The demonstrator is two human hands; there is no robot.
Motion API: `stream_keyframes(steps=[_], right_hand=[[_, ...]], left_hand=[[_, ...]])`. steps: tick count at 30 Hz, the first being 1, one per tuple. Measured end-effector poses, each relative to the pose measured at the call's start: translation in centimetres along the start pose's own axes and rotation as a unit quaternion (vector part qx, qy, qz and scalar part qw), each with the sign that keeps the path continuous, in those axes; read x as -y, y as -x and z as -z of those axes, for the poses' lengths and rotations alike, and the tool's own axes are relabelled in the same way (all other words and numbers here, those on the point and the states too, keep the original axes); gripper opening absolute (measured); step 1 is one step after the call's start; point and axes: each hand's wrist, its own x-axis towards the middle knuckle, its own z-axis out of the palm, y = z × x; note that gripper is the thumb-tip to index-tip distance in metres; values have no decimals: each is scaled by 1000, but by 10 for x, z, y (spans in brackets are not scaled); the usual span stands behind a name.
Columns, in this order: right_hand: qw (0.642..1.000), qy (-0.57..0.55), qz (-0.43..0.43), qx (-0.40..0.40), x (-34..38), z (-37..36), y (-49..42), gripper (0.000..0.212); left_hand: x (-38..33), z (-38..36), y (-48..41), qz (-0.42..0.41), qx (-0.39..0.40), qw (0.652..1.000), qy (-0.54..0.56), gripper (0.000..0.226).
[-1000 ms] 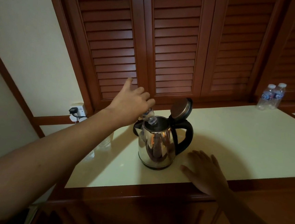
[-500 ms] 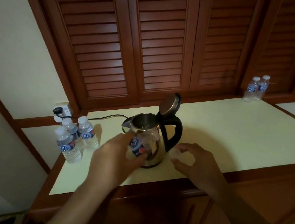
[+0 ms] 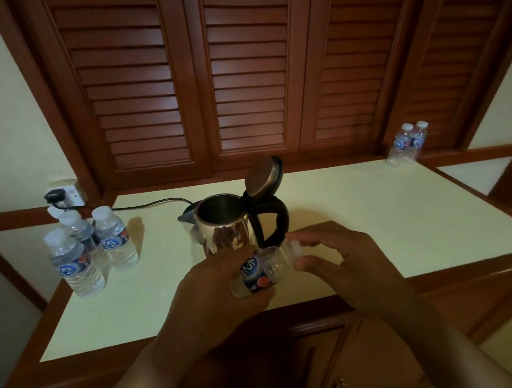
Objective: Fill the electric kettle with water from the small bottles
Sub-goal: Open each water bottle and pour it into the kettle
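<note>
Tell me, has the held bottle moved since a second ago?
Yes. The bottle dropped from the mouth of the kettle to in front of its body.

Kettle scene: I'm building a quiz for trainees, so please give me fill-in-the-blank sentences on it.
The kettle's lid stands ___.
The left hand grips a small bottle while the right hand pinches its white ___.
Left of the kettle, ___ capped bottles stand together.
___ more bottles stand at the counter's far right corner.
Answers: open; cap; three; two.
</note>
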Motion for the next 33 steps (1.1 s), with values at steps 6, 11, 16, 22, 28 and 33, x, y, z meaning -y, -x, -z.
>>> stream_keyframes(steps=[6, 11, 16, 22, 28, 33], right_hand=[[998, -57, 15, 32, 19, 17, 3, 40], [984, 60, 167, 24, 52, 25, -1, 19], [960, 176, 213, -49, 54, 20, -11, 57], [977, 199, -67, -29, 28, 27, -17, 65], [941, 274, 194, -54, 10, 54, -17, 45], [933, 250, 257, -36, 7, 64, -27, 48]], left_hand=[[-7, 17, -6, 16, 128, 975, 182, 32], [-18, 35, -6, 29, 280, 879, 384, 14], [-29, 23, -17, -21, 279, 892, 356, 15], [-38, -19, -25, -84, 41, 985, 142, 38], [-37, -31, -42, 25, 233, 907, 350, 35], [-48, -37, -56, -28, 314, 834, 454, 23]])
